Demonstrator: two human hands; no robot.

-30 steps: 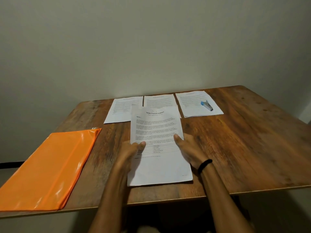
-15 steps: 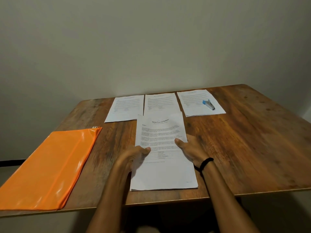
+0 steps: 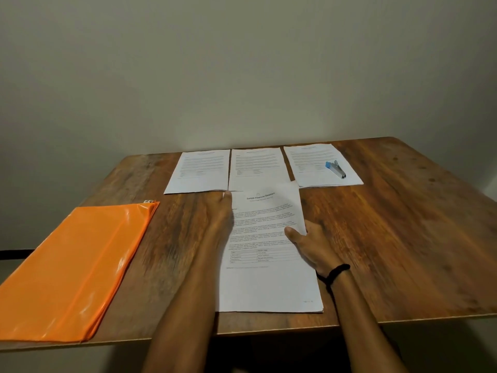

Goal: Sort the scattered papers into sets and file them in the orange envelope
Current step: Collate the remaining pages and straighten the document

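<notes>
A white paper stack point(image 3: 269, 284) headed "Sample Financial Statement" lies near the front edge of the wooden table point(image 3: 403, 238). My right hand point(image 3: 312, 246) grips its right edge, thumb on top of the sheet. My left hand point(image 3: 220, 219) stretches flat along the stack's left edge, fingertips at its top left corner; it is blurred. Three more paper sets lie side by side at the back: left point(image 3: 200, 170), middle point(image 3: 256, 165), right point(image 3: 309, 157). The orange envelope point(image 3: 72, 265) lies flat at the front left, apart from both hands.
A blue and silver stapler point(image 3: 335, 169) rests on the back right paper set. A wall stands directly behind the table. The near stack's top edge overlaps the middle set's lower edge. Bare wood shows on the right half of the table.
My left hand has slid forward from the stack's middle left to its top left corner. The stack has shifted slightly to the right. My right hand stays on the right edge.
</notes>
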